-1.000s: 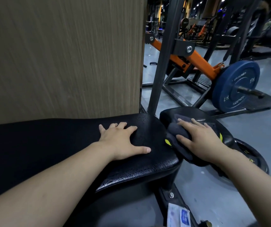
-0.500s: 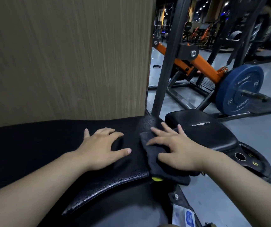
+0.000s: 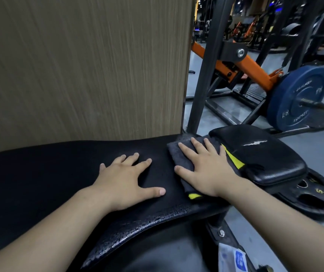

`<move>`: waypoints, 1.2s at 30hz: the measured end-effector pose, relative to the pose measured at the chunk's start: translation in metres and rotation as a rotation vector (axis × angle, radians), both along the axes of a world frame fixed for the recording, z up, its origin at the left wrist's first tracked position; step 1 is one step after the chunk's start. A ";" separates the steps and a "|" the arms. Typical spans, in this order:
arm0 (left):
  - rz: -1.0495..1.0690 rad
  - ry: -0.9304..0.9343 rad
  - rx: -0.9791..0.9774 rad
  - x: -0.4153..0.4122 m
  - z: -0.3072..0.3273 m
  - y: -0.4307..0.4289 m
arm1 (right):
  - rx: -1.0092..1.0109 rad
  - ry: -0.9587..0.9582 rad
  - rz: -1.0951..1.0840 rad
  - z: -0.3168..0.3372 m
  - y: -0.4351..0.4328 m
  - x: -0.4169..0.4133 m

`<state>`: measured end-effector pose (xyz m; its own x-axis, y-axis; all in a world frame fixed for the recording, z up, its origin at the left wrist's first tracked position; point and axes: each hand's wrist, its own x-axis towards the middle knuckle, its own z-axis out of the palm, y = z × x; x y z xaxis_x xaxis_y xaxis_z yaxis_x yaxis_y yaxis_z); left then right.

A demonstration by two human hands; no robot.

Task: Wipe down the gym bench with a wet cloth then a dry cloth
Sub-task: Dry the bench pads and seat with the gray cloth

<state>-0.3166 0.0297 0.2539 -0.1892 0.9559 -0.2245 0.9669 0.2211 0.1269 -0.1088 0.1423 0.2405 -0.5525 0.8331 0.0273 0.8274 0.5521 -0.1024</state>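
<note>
The black padded gym bench (image 3: 49, 173) runs across the lower half of the head view. Its smaller seat pad (image 3: 265, 154), with a torn patch on top, lies to the right. A dark grey cloth (image 3: 176, 152) with yellow trim lies flat at the right end of the long pad, reaching the gap between the pads. My right hand (image 3: 204, 169) presses on the cloth with its fingers spread and straight. My left hand (image 3: 125, 179) rests flat on the bare pad just left of the cloth, fingers spread.
A wood-grain wall panel (image 3: 78, 65) stands right behind the bench. A black steel upright (image 3: 206, 79) rises beside the seat pad. An orange lever arm carries a blue weight plate (image 3: 298, 97). A black plate (image 3: 314, 195) lies on the floor.
My right hand has slid the cloth from the seat pad onto the long pad, then away from me towards its far edge. My left hand stays flat on the pad.
</note>
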 end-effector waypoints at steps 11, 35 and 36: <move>0.002 0.002 -0.026 0.002 0.005 0.000 | -0.024 0.025 -0.007 0.003 0.063 -0.050; 0.167 -0.012 0.175 -0.078 0.003 -0.088 | 0.022 -0.016 0.065 0.004 -0.078 -0.057; 0.171 -0.015 0.168 -0.080 0.002 -0.087 | 0.014 -0.019 0.056 0.003 -0.071 -0.065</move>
<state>-0.3971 -0.0573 0.2558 -0.3493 0.9345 -0.0691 0.9150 0.3560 0.1897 -0.1738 0.0710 0.2439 -0.5990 0.8003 0.0284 0.7968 0.5991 -0.0789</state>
